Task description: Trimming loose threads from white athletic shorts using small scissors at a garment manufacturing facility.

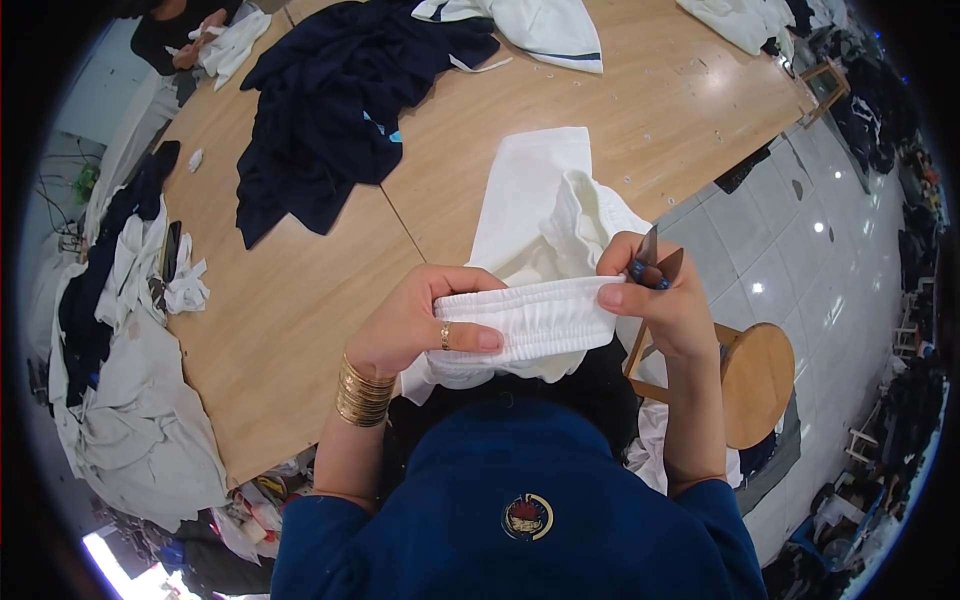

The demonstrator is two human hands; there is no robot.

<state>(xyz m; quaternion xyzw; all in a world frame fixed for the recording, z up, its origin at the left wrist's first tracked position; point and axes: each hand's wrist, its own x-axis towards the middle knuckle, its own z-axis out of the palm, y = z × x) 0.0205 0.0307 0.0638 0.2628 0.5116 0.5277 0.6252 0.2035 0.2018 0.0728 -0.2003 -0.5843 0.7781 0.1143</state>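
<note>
A white garment (540, 210) lies over the near edge of a wooden table (300, 310), and its gathered elastic waistband (540, 315) is stretched between my two hands. My left hand (425, 320), with a ring and gold bangles, grips the waistband's left end. My right hand (660, 300) pinches the right end with the thumb and also holds small thread snips (655, 262) with a blue handle, blades pointing up.
A dark navy heap of clothes (330, 110) covers the table's far middle, with white garments (550, 25) behind it. White and dark clothes (130, 300) pile at the left edge. Another person (190, 35) handles white cloth at the far left. A round wooden stool (755, 380) stands right.
</note>
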